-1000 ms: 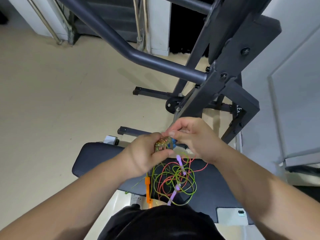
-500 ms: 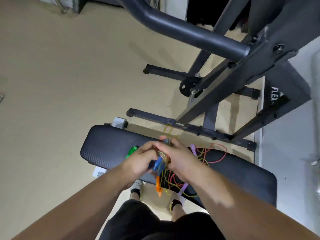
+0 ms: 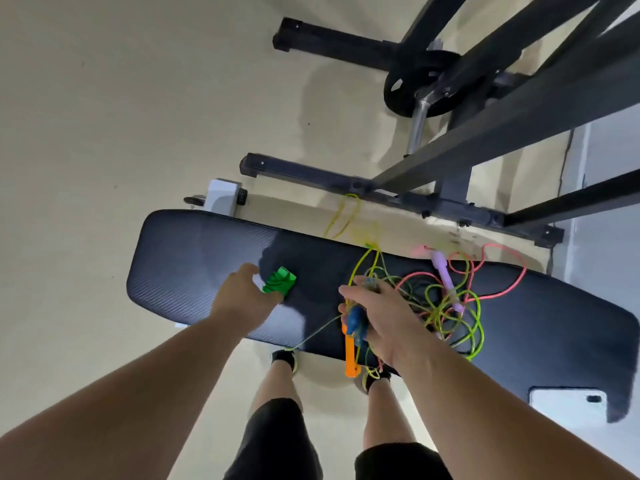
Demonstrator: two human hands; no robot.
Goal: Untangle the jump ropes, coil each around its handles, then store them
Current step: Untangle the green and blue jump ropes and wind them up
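A tangle of thin green and pink jump ropes (image 3: 446, 303) lies on the black padded bench (image 3: 194, 258). Two lilac handles (image 3: 446, 278) rest in the tangle. My right hand (image 3: 377, 320) grips a coiled rope bundle with blue handles (image 3: 355, 318) above the bench's near edge. An orange handle (image 3: 350, 355) hangs down just below that hand. My left hand (image 3: 242, 296) reaches onto the bench, its fingers at a bright green coiled bundle (image 3: 278, 280); whether it grips the bundle is unclear.
A dark steel gym frame (image 3: 450, 147) with floor bars and a weight plate (image 3: 415, 88) stands behind the bench. A white phone (image 3: 568, 400) lies at the bench's right end. A small white device (image 3: 223, 200) sits on the floor behind the bench's left end.
My hands have parted: the left let go of the blue-handled bundle and moved left to the green bundle. The right keeps the blue-handled bundle. The view tipped further down.
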